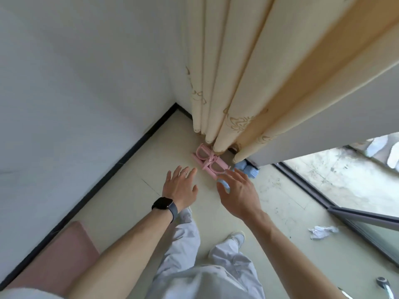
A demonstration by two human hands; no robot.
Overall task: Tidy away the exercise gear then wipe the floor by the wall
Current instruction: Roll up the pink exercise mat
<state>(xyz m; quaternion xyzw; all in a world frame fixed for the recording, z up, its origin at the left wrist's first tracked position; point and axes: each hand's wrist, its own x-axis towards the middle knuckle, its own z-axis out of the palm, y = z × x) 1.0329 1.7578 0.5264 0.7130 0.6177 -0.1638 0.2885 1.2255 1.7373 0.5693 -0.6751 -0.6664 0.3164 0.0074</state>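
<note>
Now your left hand [180,186] and right hand [239,193] hover with fingers spread, near the pink exercise pedals [208,164] lying below the curtain [226,83].

Single head-worn view, steeply downward, facing a floor [121,197] corner

Pink exercise gear [210,162], just past centre toward 12 o'clock, appeared to be smooth matt plastic. The curtain [237,83] at 12 o'clock was matt cream cloth with tan embroidery. The floor [129,190] was pale, smooth tile with a faint sheen, grimy toward 3 o'clock. The wall [75,83] at 10 o'clock was matt white. The skirting [129,152] was black and slightly glossy. The paper [321,231] at 4 o'clock was white and crumpled. The mat [64,255] at 7 o'clock looked soft and matt.
</note>
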